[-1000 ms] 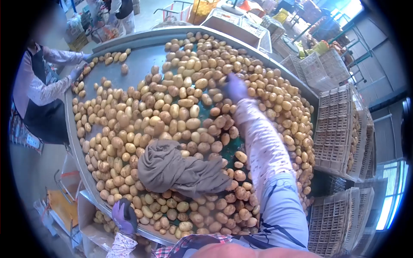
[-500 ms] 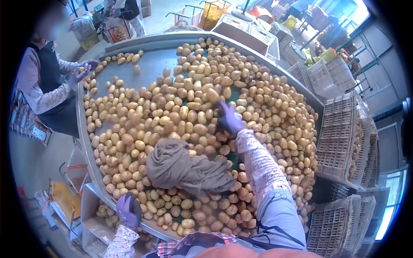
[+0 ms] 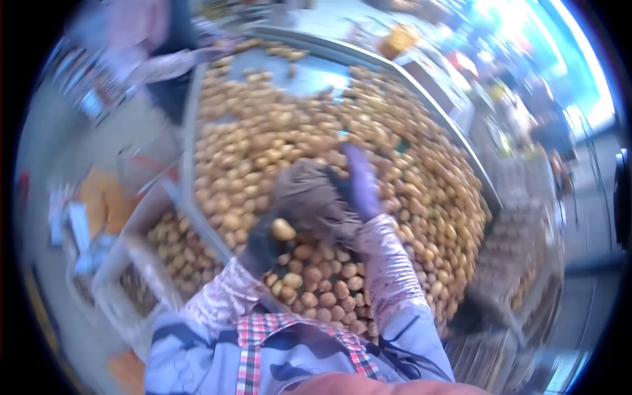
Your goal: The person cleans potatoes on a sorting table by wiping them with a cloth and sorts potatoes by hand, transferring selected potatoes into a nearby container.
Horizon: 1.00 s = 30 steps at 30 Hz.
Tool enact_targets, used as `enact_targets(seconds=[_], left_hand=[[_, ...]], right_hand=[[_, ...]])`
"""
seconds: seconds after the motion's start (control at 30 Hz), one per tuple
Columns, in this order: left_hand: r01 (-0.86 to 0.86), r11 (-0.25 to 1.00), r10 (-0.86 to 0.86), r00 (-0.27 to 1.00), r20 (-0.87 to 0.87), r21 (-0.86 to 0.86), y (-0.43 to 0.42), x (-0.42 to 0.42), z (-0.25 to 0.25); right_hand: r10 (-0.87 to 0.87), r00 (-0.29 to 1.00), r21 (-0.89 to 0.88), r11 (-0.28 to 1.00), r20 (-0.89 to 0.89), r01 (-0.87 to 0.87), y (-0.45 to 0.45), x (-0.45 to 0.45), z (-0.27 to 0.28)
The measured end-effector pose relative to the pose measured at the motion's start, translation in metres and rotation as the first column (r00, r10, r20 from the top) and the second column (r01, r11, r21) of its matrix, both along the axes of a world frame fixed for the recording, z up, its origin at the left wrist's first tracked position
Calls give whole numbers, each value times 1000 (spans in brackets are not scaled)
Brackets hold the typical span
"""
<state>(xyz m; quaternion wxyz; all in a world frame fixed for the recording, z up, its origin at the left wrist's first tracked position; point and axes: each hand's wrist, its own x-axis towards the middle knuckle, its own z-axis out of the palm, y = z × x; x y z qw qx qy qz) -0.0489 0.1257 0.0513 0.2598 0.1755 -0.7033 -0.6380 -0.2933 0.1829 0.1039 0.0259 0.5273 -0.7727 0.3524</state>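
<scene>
Motion blur softens the whole head view. My left hand [image 3: 262, 242], in a dark-palmed glove, is over the near left part of the sorting table with a pale potato [image 3: 284, 229] at its fingers; it looks closed around it. My right hand [image 3: 359, 181], in a purple glove, reaches over the potatoes at the right edge of a bunched grey-brown cloth [image 3: 306, 192]. Its fingers are smeared and partly hidden, so their grip does not show. Many loose potatoes [image 3: 322, 283] surround both hands and the cloth.
The metal table rim [image 3: 189, 164] runs along the left. Beyond it stands a container of potatoes [image 3: 181, 253]. A co-worker's arm [image 3: 174, 66] reaches over the far left corner. Stacked crates [image 3: 517, 257] stand at the right.
My left hand has moved from the table's near left rim inward beside the cloth, with a potato now at it. My view has turned; my right hand is now beside the cloth.
</scene>
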Motion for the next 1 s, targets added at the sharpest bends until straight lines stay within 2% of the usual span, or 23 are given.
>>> enact_targets(seconds=[0.03,0.07,0.1,0.17,0.2,0.27,0.3,0.33,0.37,0.4,0.43,0.47,0.5,0.6,0.63,0.67,0.73,0.8,0.83,0.87,0.93,0.97,1.0], left_hand=[[108,941,-82,992,-92,320,-1,13,9],[196,742,-80,975,-206,641,-2,26,18],[234,476,-17,966,-257,848,-3,38,28],[-96,760,143,989,-22,643,14,70,28],[-118,964,111,993,42,238,16,88,30],[-110,682,231,970,-70,723,14,117,29],[-91,464,348,934,-87,881,11,132,28],[82,392,389,888,-246,916,7,151,16],[266,313,428,818,-385,912,1,171,3],[-275,617,492,866,-89,738,-4,207,-30],[-509,666,589,808,35,545,-11,242,-44],[-607,614,680,731,53,505,-22,274,-53],[-601,499,769,640,1,624,-31,306,-60],[-501,256,938,337,-85,827,-63,380,-75],[-504,253,947,302,-106,826,-69,392,-77],[-501,271,949,284,-139,822,-73,396,-77],[-500,433,886,388,-253,750,-80,376,-71],[-509,618,761,578,-295,599,-76,323,-52],[-645,480,830,554,-69,594,-68,281,-40],[-748,345,847,509,157,567,-57,232,-13],[-665,729,655,747,115,162,-51,179,-45],[-624,780,619,779,102,35,-44,151,-39],[-573,815,579,810,92,-91,-40,128,-34]], right_hand=[[-40,990,53,997,-133,47,-7,-14,-7],[-84,973,143,983,-214,116,-6,-19,-36],[-15,1000,374,927,16,8,2,-20,-56],[21,999,273,962,30,-28,15,10,-73],[17,999,226,974,36,-25,21,22,-80],[-19,997,217,976,81,1,37,45,-61],[-70,980,217,976,186,28,48,57,-55],[-131,949,222,973,286,67,58,66,-54],[-117,973,171,982,198,84,70,70,-62],[-121,987,100,989,104,111,75,72,-68],[-158,969,48,987,191,152,74,84,-61],[-227,974,248,945,21,215,82,71,-87],[-200,978,174,967,64,186,87,74,-81],[-214,970,154,961,-116,231,85,96,-64],[-230,954,194,944,-190,266,80,101,-58],[-231,968,181,952,-103,246,78,84,-90],[-228,966,255,933,-123,253,78,95,-74],[-189,982,284,940,-20,187,81,87,-81],[-165,986,297,943,32,148,83,83,-85],[-194,917,205,970,348,128,87,82,-84],[-112,522,18,983,846,182,96,77,-82],[54,516,-173,967,855,186,99,76,-58],[79,548,-245,940,833,236,109,54,-65]])
